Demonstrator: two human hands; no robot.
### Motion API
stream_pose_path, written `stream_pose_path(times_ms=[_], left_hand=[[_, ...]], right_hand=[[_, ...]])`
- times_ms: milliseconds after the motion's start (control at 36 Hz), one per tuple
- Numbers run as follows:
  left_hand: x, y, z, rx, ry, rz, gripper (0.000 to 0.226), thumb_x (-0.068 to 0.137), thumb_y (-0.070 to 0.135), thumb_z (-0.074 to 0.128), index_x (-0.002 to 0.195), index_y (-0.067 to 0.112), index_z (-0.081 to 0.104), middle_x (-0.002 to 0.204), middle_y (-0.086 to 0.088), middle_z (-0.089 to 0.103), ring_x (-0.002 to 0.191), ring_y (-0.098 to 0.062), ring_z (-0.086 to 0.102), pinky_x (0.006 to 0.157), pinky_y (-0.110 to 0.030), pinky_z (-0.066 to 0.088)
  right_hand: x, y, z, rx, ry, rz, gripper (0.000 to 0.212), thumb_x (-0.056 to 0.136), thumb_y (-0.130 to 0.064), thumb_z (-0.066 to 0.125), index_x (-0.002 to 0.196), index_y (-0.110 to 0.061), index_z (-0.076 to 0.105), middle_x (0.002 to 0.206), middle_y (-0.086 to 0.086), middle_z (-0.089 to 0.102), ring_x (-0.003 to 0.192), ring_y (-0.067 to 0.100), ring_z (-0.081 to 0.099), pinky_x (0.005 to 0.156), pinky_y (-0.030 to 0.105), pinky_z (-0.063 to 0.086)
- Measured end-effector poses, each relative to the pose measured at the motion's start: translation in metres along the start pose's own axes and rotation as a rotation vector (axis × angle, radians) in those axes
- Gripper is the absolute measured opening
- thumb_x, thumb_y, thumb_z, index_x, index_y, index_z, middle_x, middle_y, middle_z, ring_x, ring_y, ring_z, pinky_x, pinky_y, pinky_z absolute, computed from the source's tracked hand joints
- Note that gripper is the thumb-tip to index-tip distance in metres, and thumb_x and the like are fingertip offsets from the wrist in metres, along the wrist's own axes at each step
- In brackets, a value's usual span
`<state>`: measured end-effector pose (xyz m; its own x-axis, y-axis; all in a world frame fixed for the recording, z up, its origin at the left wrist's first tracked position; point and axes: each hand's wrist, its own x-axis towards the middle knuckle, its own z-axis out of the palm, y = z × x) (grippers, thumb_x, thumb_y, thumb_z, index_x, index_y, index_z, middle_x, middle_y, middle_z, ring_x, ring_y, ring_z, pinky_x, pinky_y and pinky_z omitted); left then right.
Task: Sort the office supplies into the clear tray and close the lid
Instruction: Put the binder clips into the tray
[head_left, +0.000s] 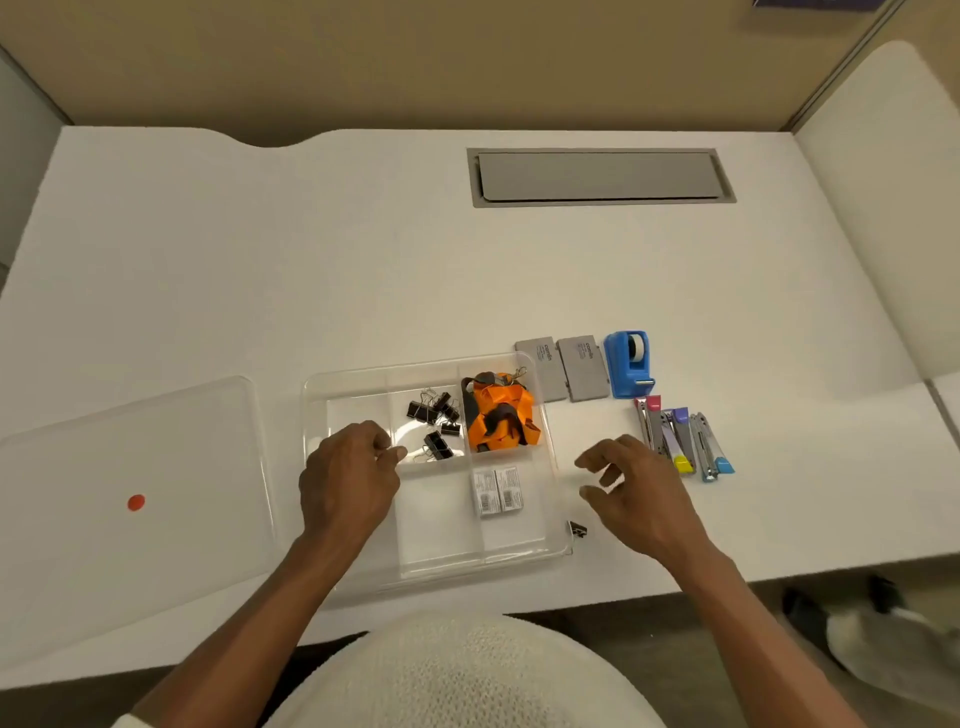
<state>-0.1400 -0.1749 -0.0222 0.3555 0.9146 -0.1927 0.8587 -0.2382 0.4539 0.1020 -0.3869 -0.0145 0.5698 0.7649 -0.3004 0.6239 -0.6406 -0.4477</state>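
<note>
**Head cam: tray part-filled, lid off, both hands empty**

Head view, looking down at white worktop (363, 270). Clear tray (311, 395) sits centre-front, open, w/ divided compartments. Back-middle compartment holds black binder clips (434, 418); back-right compartment holds orange lanyard bundle (501, 413); front-right section has two small staple boxes (497, 491) side by side. Far-left compartment looks bare.

Clear lid (130, 499) lies flat on worktop left of tray, just beside it, w/ a red dot sticker (136, 502) on it.

Left hand (348, 478) hovers over tray's left side, fingers loosely curled, thumb and forefinger near each other by the binder clips; can't tell if anything tiny is pinched, looks empty. Right hand (639, 488) is over worktop just right of tray, fingers spread apart, gripping nothing.

One stray binder clip (577, 529) lies on worktop touching or just outside tray's front-right corner.

Still outside tray, to the right: two grey flat cases (563, 368), blue tape dispenser (629, 364) beside them, and a row of coloured staplers (685, 441) nearer the right hand.
</note>
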Motion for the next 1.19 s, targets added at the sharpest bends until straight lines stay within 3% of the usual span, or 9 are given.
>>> stream_pose_path(times_ms=[139,222,333,500,611,861,917,1028,1194], left_hand=[[-0.001,0.001,0.001,0.016,0.016,0.007,0.015,0.091,0.031,0.075,0.083,0.021,0.067,0.083,0.003,0.073,0.079,-0.028,0.069,0.067,-0.042,0.058],[-0.002,0.001,0.001,0.019,0.024,0.009,0.017,0.092,0.029,0.074,0.081,0.021,0.065,0.082,0.004,0.072,0.077,-0.028,0.068,0.067,-0.041,0.058],[-0.003,0.002,-0.001,0.021,0.021,0.014,0.017,0.092,0.030,0.074,0.081,0.021,0.064,0.084,0.004,0.072,0.079,-0.027,0.068,0.067,-0.041,0.058],[-0.005,0.002,-0.003,0.039,0.023,0.041,0.017,0.093,0.032,0.073,0.083,0.021,0.064,0.085,0.006,0.071,0.080,-0.025,0.067,0.066,-0.039,0.056],[-0.006,0.003,-0.004,0.053,0.021,0.042,0.017,0.094,0.033,0.072,0.085,0.021,0.064,0.084,0.005,0.071,0.078,-0.024,0.066,0.064,-0.037,0.054],[-0.009,0.002,-0.002,0.102,0.026,0.071,0.021,0.098,0.029,0.066,0.080,0.019,0.061,0.080,0.005,0.066,0.072,-0.022,0.061,0.060,-0.033,0.049],[-0.010,0.002,-0.002,0.111,0.033,0.082,0.019,0.098,0.026,0.065,0.081,0.018,0.063,0.081,0.002,0.068,0.072,-0.023,0.061,0.059,-0.032,0.048],[-0.009,0.001,-0.003,0.143,0.031,0.100,0.015,0.098,0.022,0.063,0.085,0.016,0.065,0.081,0.001,0.068,0.069,-0.022,0.060,0.057,-0.031,0.045],[-0.006,0.003,-0.004,0.273,0.048,0.184,0.018,0.093,0.023,0.071,0.078,0.015,0.065,0.074,0.002,0.065,0.067,-0.023,0.060,0.054,-0.033,0.048]], right_hand=[[-0.032,0.023,0.023,-0.114,-0.209,0.009,0.050,0.079,-0.045,0.081,0.123,-0.045,0.060,0.120,-0.018,0.050,0.093,0.007,0.061,0.080,0.017,0.057],[-0.039,0.024,0.039,-0.109,-0.217,-0.019,0.047,0.080,-0.046,0.080,0.123,-0.042,0.060,0.117,-0.015,0.049,0.093,0.008,0.059,0.082,0.018,0.056],[-0.038,0.020,0.050,-0.008,-0.129,0.006,0.024,0.084,-0.032,0.080,0.105,-0.030,0.067,0.102,-0.013,0.054,0.083,0.007,0.060,0.076,0.013,0.051],[-0.019,0.015,0.028,0.133,0.168,0.186,0.016,0.083,-0.020,0.082,0.093,-0.022,0.069,0.089,-0.004,0.070,0.078,0.015,0.066,0.079,0.034,0.061],[0.002,-0.022,0.001,0.214,0.363,0.063,0.015,0.085,-0.017,0.080,0.098,-0.019,0.070,0.093,-0.001,0.071,0.079,0.015,0.068,0.076,0.035,0.062],[0.045,-0.126,0.035,0.208,0.115,-0.375,0.020,0.086,-0.012,0.071,0.104,-0.019,0.076,0.097,-0.002,0.069,0.085,0.013,0.062,0.072,0.026,0.049],[0.052,-0.138,0.049,0.181,0.085,-0.404,0.021,0.089,-0.010,0.067,0.108,-0.014,0.076,0.097,0.002,0.069,0.086,0.016,0.063,0.070,0.023,0.048],[0.054,-0.146,0.059,0.122,0.084,-0.438,0.026,0.093,-0.006,0.064,0.118,-0.010,0.073,0.104,0.010,0.073,0.091,0.026,0.067,0.075,0.037,0.058],[0.047,-0.126,0.050,0.213,0.120,-0.356,0.024,0.090,-0.008,0.068,0.110,-0.016,0.075,0.104,0.002,0.071,0.086,0.018,0.066,0.073,0.025,0.051]])
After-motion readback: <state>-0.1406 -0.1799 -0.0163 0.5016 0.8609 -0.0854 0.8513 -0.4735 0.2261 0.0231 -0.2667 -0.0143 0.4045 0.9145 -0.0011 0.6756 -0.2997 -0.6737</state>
